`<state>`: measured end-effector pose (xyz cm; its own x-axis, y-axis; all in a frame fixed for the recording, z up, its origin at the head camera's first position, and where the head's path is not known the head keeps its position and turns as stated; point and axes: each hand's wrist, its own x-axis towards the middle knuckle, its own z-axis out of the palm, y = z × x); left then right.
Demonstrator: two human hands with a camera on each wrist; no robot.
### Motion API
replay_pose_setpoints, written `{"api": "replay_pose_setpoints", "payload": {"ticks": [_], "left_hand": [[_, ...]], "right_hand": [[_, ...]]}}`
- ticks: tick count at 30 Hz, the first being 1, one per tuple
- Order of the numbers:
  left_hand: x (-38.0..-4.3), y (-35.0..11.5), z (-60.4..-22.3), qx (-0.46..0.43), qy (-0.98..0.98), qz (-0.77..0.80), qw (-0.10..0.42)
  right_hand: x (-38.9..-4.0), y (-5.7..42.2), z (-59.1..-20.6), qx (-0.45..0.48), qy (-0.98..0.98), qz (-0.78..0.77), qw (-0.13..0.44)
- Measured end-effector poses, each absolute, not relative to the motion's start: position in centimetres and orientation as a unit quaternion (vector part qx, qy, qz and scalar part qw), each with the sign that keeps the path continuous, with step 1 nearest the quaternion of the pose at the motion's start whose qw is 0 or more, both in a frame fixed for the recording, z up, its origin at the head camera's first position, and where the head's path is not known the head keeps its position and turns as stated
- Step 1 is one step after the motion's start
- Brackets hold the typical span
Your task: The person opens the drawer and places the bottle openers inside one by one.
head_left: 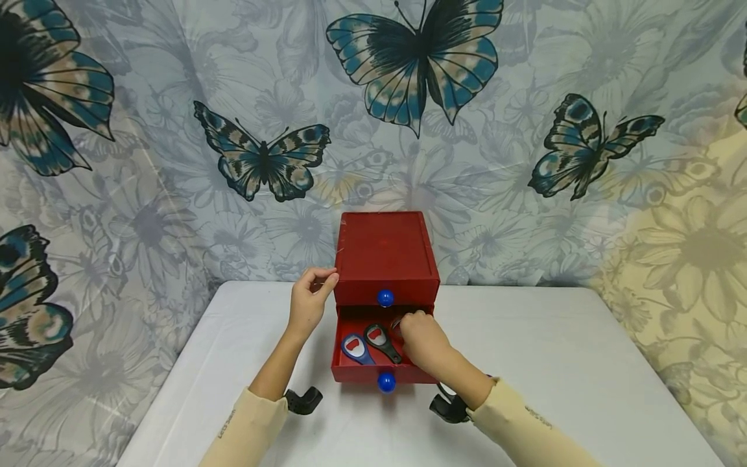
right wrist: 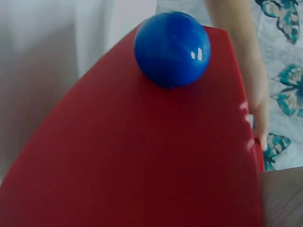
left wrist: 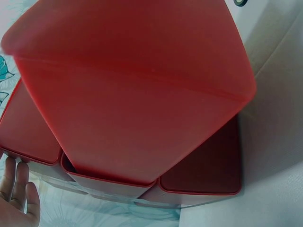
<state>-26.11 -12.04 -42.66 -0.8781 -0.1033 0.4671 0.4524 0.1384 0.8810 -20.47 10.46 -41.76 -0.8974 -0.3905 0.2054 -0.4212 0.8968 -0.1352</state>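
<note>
Butterfly-printed cloth hangs behind a white table, near whose far edge a red cabinet stands. The two hands are well apart. The right hand reaches over the front right corner of the pulled-out lower drawer, its fingers curled down inside; a thin dark curve shows at the fingertips, but I cannot tell whether they pinch it. The left hand has its fingertips at the cabinet's left edge, gripping nothing. Just left of the right hand, within the drawer, lies a black teardrop-shaped tool, its narrow end toward the front edge; beside it, nearer the left edge, is a blue teardrop-shaped tool, both with red-and-white faces. A lower blue knob marks the drawer's front; above, the upper drawer is closed, with an upper blue knob. The step in hand looks like handling something in the drawer's right half, the left hand probably steadying. Next, I judge, the right hand must come out forward, clear of the upper drawer's overhang, without dragging the tools.
</note>
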Motion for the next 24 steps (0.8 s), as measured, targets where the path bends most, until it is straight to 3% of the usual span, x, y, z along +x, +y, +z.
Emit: {"api": "replay_pose_setpoints", "payload": {"ticks": [10,24], "left_hand": [[-23.9,-11.4,-39.8,-0.11,-0.733,-0.641,0.198],[-23.8,-11.4,-39.6,-0.112,-0.74,-0.633,0.198]], "right_hand": [[-20.4,10.8,-42.4,0.198,-0.969,0.13,0.071],[-20.6,11.5,-41.9,0.165,-0.962,0.213,0.041]]}}
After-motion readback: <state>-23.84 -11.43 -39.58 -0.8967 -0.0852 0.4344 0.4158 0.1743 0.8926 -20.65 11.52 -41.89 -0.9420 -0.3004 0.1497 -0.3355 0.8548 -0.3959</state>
